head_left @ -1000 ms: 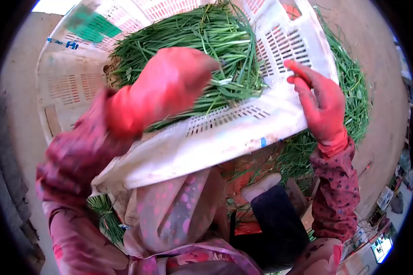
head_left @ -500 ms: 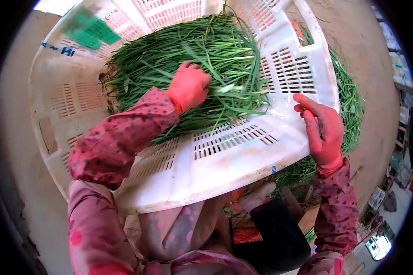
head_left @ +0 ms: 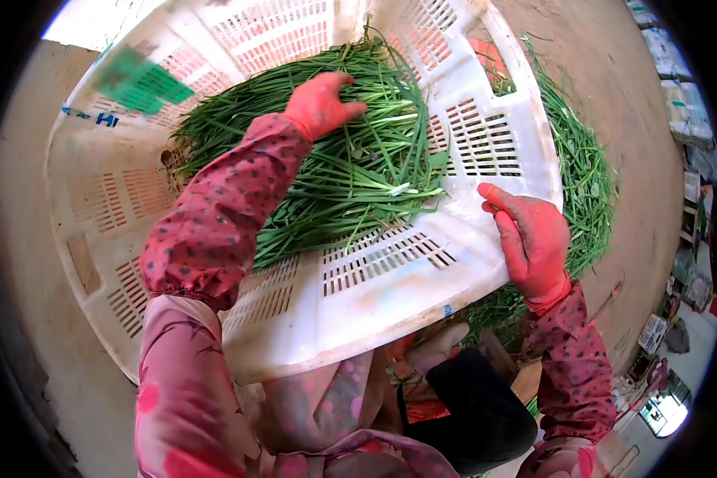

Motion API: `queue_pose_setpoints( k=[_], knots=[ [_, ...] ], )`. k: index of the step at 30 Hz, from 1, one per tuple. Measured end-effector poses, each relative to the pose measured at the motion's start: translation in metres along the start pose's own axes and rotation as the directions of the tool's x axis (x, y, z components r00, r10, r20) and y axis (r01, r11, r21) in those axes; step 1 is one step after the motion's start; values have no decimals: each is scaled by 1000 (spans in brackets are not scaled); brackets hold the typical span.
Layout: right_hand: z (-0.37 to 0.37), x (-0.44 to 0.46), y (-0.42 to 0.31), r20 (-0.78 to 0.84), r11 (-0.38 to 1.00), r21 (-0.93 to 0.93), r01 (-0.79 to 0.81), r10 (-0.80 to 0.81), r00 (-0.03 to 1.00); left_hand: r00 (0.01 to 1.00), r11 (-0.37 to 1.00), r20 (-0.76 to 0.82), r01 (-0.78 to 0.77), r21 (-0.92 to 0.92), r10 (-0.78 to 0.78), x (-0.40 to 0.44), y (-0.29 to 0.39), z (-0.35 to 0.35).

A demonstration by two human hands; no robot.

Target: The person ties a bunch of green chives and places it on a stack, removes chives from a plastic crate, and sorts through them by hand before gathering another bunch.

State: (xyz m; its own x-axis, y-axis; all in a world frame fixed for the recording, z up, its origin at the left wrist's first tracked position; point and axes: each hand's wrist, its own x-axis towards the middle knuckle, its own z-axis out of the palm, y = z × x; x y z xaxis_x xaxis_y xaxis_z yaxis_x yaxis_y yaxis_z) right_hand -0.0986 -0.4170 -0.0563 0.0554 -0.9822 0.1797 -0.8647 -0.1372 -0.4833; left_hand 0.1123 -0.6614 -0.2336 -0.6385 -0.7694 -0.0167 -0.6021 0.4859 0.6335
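Observation:
A white slatted plastic basket stands tilted in front of me, with a thick pile of long green leafy stalks lying in it. My left hand, in a red glove, is over the upper part of the pile, its thumb and fingers apart with nothing held between them. Over the basket's right corner is my right hand, also red-gloved, with curled fingers close to the thumb. Whatever is between those fingertips is too small to make out.
More green stalks lie heaped on the floor beyond the basket's right side. My bent leg in dark cloth is below the basket. Stacked packages and assorted items line the far right edge. A green patch marks the basket's upper left.
My left hand has moved from low over the stalks up to the top of the pile, and its fingers have spread. My right hand keeps its pose by the basket corner.

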Motion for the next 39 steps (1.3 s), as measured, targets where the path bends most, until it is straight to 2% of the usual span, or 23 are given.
queue_pose_setpoints(
  k=[2, 3, 5, 6, 7, 10, 11, 15, 17, 20, 21, 22, 23, 25, 27, 29, 31, 32, 33, 35, 37, 39],
  knots=[
    [0, 0, -1, 17, 1000, -13, -6, 7, 1000, 988, 974, 131, -111, 196, 86, 7, -2, 16],
    [1, 0, -1, 18, 1000, -14, -9, 9, 1000, 987, 975, 133, -111, 194, 86, 7, -5, 20],
    [-1, 1, -1, 42, 1000, -1, -26, 26, 999, 980, 919, 196, -46, 392, -35, 9, -7, 28],
    [-1, 1, -1, 42, 1000, -2, -29, 29, 999, 960, 923, 262, -7, 385, -102, 13, -7, 29],
    [-2, 2, -2, 46, 999, -14, -31, 32, 998, 959, 923, 263, -9, 384, -101, 9, -6, 31],
    [0, 2, -2, 38, 999, -8, -40, 40, 998, 971, 954, 234, -34, 299, -39, -17, 4, 42],
    [0, 2, -1, 32, 998, 20, -60, 59, 998, 980, 947, 194, -96, 306, 36, -30, 7, 46],
    [-4, 3, -3, 67, 998, -13, -55, 56, 996, 965, 918, 250, -169, 360, 79, -66, 29, 57],
    [-5, 3, -4, 85, 998, -18, -58, 60, 995, 968, 921, 244, -151, 359, 63, -70, 31, 56],
    [-4, 3, -4, 88, 999, -22, -45, 47, 995, 920, 949, 392, -111, 297, -15, -54, 36, 22],
    [-3, 2, -3, 71, 999, -26, -31, 33, 997, 935, 943, 353, -127, 308, 10, -44, 38, 5],
    [-3, 3, -3, 71, 999, -27, -36, 38, 997, 988, 963, 74, -150, 225, 137, -39, 25, 5],
    [-5, 4, -4, 77, 998, -23, -53, 55, 996, 975, 968, -109, -171, 183, 193, -27, 19, -1],
    [-2, 3, -6, 96, 998, -13, -65, 66, 993, 950, 961, -212, -186, 203, 229, 7, 2, -8],
    [-1, 3, -4, 65, 998, 7, -57, 57, 996, 956, 965, -260, -66, 253, 133, 38, -14, -8],
    [-2, 2, -5, 86, 997, 4, -71, 71, 994, 993, 938, -113, 25, 346, 15, 61, -44, 0],
    [-2, 4, -2, 105, 996, -8, -90, 90, 990, 988, 909, 2, 140, 393, -153, 68, -66, 3],
    [-2, 4, -2, 94, 997, -9, -78, 79, 992, 991, 883, -122, 15, 470, 48, 63, -71, 12],
    [-2, 3, -3, 84, 997, -7, -72, 72, 994, 993, 887, -112, 9, 462, 48, 65, -74, 21],
    [-1, 3, -3, 92, 996, 7, -85, 84, 992, 972, 860, 116, 121, 495, -204, 66, -74, 32],
    [-3, 2, -1, 89, 996, 13, -93, 91, 992, 987, 861, 89, 70, 503, -132, 65, -78, 35],
    [-2, 3, -2, 106, 994, 17, -107, 104, 989, 937, 871, 106, 264, 415, -334, 66, -80, 25]
  ],
)
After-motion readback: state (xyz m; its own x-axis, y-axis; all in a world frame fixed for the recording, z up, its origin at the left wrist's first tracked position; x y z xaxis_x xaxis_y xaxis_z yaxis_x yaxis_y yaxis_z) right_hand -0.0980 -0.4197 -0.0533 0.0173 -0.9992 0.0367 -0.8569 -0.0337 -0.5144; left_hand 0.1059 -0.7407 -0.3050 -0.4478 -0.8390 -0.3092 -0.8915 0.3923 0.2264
